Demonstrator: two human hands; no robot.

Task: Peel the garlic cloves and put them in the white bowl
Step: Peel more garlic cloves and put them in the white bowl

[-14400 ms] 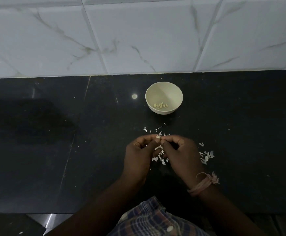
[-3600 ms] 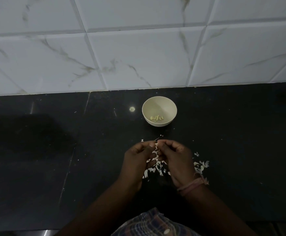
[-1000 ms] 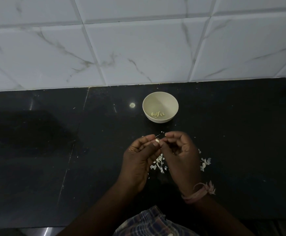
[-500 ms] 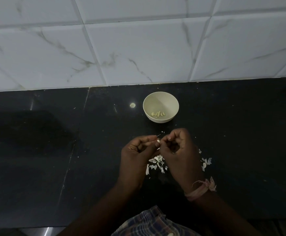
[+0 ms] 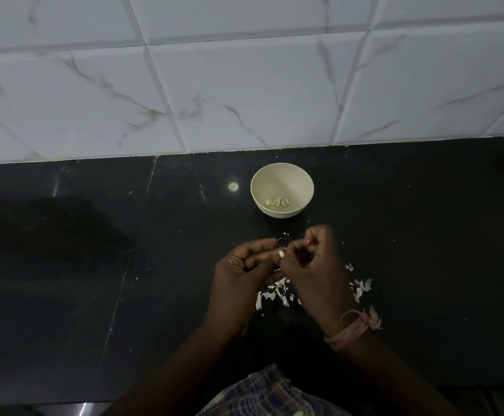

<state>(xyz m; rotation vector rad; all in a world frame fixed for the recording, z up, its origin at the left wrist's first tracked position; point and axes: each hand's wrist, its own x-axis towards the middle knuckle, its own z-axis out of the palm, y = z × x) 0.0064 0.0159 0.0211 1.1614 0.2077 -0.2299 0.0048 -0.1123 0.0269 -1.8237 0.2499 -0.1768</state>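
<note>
A person stands at a black stone countertop (image 5: 65,265) that meets a wall of white marble-patterned tiles (image 5: 244,85) along its back edge. Both hands are held together just above the countertop, toward its front edge and roughly midway along it. The left hand (image 5: 238,277) has its fingers curled, thumb and fingertips pinching a small pale garlic clove (image 5: 281,254). The right hand (image 5: 316,265), with a pink thread band (image 5: 349,331) on its wrist, also has curled fingers, its fingertips closing on the same clove from the other side, apparently picking at the skin. How much skin is left on the clove is too small to tell. A white bowl (image 5: 282,178) sits beyond the hands, nearer the back edge, with a few peeled cloves (image 5: 277,202) lying in its bottom. Torn white garlic skins (image 5: 271,294) are scattered on the countertop under and to the right of the hands. A checked shirt (image 5: 262,394) shows at the bottom. The risks look modest: the clove is tiny and held only at the fingertips, so a hard pull on the skin could flick it out onto the countertop among the scraps, where it would be hard to spot in this dim light. Bits of skin clinging to the fingers could also drop into the bowl with the clove.
</note>
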